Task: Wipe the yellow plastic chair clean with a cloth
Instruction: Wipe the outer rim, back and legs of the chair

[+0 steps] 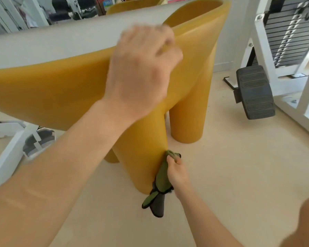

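Green cloth (161,177) is clenched in the right hand (177,172), pressed leftward against the upright chair leg (143,157); the chair rim (194,32) is gripped by the left hand (141,75).

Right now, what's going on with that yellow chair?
A person is wiping the yellow plastic chair. The left hand grips its upper rim to steady it, while the right hand presses a bunched green cloth against the nearest leg, low down near the floor. Gym equipment stands around it.
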